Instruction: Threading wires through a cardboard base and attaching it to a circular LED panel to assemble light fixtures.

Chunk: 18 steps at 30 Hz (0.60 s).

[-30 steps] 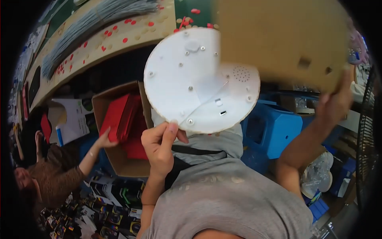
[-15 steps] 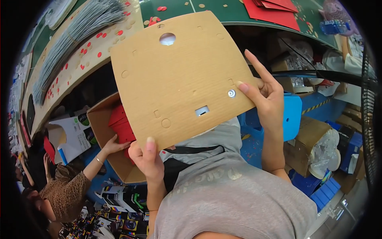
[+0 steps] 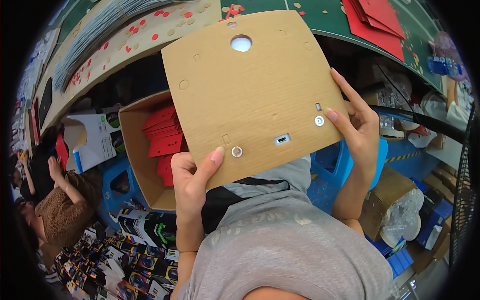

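Since the earlier frame, the cardboard sheet [image 3: 255,95] has been shifted toward the right, and the left peg [image 3: 237,152] is now seen through its lower left part. The sheet is held in the middle of the frame, with its right side tilted higher; as it is nearly square, no clear long axis can be named. It is pinched at the lower left corner by the left hand [image 3: 191,175] and at the right edge by the right hand [image 3: 361,130], each with the thumb in front; the fingers behind are partly hidden. Behind the sheet, a white disc [image 3: 241,44] is seen through a round opening near the top. The left peg is placed just beside the left thumb, the right peg [image 3: 319,121] just beside the right thumb, and between them a socket [image 3: 283,140] is shown. The upper right is crossed by the green table [image 3: 326,17]. A brown box [image 3: 134,145] with red cards [image 3: 162,127] is seen at left, a blue stool [image 3: 381,152] behind the right wrist. The sheet is covered in front only by the thumbs.
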Each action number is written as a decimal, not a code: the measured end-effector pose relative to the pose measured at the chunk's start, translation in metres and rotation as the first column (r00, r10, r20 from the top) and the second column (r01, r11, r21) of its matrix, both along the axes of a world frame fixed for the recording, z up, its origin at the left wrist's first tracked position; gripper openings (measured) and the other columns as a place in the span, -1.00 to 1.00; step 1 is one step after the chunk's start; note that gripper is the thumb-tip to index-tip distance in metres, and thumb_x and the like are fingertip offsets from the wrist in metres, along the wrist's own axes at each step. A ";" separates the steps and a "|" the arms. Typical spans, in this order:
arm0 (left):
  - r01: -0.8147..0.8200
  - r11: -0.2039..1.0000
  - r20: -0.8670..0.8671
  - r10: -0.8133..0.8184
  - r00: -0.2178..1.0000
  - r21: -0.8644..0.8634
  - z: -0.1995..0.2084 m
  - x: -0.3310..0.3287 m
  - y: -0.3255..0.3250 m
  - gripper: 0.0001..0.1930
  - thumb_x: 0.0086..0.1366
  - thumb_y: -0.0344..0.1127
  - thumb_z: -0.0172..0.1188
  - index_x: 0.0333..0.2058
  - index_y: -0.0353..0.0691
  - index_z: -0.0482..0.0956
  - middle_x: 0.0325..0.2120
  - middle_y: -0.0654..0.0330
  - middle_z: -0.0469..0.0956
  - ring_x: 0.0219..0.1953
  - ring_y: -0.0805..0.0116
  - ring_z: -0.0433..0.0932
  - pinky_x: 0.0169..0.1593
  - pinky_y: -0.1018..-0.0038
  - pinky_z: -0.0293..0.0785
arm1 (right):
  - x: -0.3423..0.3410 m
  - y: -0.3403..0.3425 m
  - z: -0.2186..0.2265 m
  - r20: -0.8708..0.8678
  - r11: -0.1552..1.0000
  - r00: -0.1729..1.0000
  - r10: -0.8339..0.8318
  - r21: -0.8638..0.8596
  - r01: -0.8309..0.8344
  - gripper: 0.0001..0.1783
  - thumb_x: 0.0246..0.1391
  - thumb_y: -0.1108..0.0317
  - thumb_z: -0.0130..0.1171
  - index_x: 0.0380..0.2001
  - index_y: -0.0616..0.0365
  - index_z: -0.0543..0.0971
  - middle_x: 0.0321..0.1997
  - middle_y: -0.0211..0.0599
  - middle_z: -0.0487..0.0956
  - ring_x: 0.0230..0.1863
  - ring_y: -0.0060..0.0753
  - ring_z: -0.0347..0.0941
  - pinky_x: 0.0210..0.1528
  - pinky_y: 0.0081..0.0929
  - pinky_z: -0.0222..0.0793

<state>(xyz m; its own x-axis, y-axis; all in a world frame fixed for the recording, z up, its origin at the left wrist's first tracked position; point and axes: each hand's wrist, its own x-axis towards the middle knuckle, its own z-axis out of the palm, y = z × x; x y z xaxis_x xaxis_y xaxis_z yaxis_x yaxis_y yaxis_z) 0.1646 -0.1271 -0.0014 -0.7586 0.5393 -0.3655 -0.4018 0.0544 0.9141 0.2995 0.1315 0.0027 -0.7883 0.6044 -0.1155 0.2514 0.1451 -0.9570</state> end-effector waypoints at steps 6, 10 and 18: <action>0.051 0.997 -0.193 -0.061 0.979 -0.058 0.006 -0.008 0.003 -0.53 0.27 -0.44 0.24 0.15 -0.46 0.51 0.00 -0.02 0.61 -0.06 0.41 0.57 0.05 0.48 0.45 | -0.003 0.009 -0.006 -0.067 0.947 0.991 0.117 0.307 -0.091 -0.34 0.02 0.50 0.27 0.27 0.16 0.53 0.17 -0.05 0.55 -0.03 -0.33 0.56 0.04 -0.43 0.48; -0.126 0.980 -0.335 0.171 0.927 0.152 -0.002 -0.015 0.024 -0.28 0.19 -0.47 0.23 0.35 -0.36 0.28 0.25 -0.09 0.38 0.24 0.22 0.40 0.34 0.34 0.24 | -0.004 0.005 0.000 -0.003 0.892 0.962 0.271 0.376 -0.251 -0.40 -0.03 0.51 0.20 0.17 0.13 0.62 0.44 0.08 0.34 0.31 0.02 0.43 0.29 -0.18 0.35; 0.160 0.987 -0.313 -0.159 0.936 -0.022 0.001 -0.035 0.027 -0.27 0.16 -0.34 0.17 0.35 -0.32 0.34 0.35 -0.08 0.26 0.40 0.14 0.24 0.44 0.33 0.07 | -0.005 0.009 0.017 0.144 0.662 0.928 0.345 0.664 -0.349 -0.42 0.01 0.50 0.18 0.18 0.09 0.62 0.46 0.03 0.33 0.48 0.16 0.21 0.44 -0.04 0.14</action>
